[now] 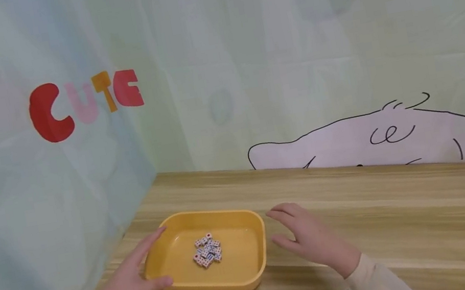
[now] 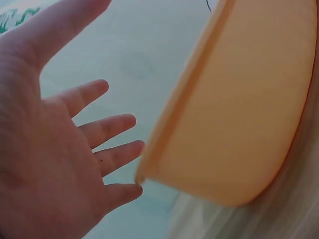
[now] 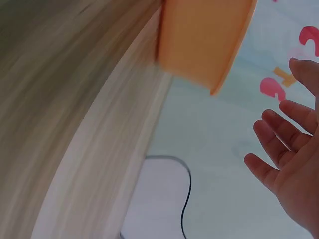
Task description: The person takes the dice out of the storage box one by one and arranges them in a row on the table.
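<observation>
A yellow plastic tray [image 1: 240, 268] with raised walls stands on the wooden table, and a small heap of white dice [image 1: 207, 250] with red and blue dots lies inside it. At the tray's left end is my left hand [image 1: 130, 277], thumb and fingers spread around that side near the rim. The left wrist view shows its fingers straight and spread beside the tray wall [image 2: 234, 109]. My right hand [image 1: 306, 235] hovers just off the tray's right end, apart from it. Its fingers are loosely extended and hold nothing, as the right wrist view also shows.
The wooden table [image 1: 414, 222] stretches away to the right of the tray. Pale fabric hangs behind and to the left, bearing coloured letters [image 1: 52, 114] and a cartoon drawing [image 1: 381, 139] along the table's back edge.
</observation>
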### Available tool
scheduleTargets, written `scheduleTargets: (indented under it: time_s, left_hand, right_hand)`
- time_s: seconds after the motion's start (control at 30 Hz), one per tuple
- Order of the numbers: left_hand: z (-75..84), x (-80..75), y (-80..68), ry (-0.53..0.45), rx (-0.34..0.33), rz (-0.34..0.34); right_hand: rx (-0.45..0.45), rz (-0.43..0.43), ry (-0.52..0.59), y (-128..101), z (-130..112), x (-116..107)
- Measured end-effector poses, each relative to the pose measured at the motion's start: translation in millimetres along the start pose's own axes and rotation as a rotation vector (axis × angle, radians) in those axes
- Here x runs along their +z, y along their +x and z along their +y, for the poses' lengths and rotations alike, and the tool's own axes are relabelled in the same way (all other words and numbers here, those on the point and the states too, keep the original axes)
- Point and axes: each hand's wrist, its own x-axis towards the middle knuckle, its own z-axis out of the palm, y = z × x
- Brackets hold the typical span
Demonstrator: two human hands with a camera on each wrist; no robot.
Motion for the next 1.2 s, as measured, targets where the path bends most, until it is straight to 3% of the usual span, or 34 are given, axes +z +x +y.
scheduleTargets:
  time_s: [0.2,0.47,0.7,0.93,1.2]
  left_hand:
    - [-20.2,-4.2,-1.3,-0.133,-0.08,-0.031]
    - [-36.5,-1.5,-3.4,-0.263,-0.168,-0.058]
    - [-47.1,-1.0,-7.1,-0.275,-0.205,-0.082]
    - [-50.2,-1.9,-12.2,-0.301,-0.277,-0.116]
    - [-52.0,-2.3,-16.3,-0.291,-0.266,-0.142]
  right_hand:
    - [-0.056,-0.063,0.138,28.7,-25.3,20.5]
    - [0.011,-0.309,0.313,61.4,-38.5,47.0]
    - [-0.042,-0.367,0.404,76.7,-43.4,61.2]
    - [0.086,-0.435,0.434,82.1,-44.0,75.0]
    - [0.134,-0.466,0.452,84.0,-43.9,84.1]
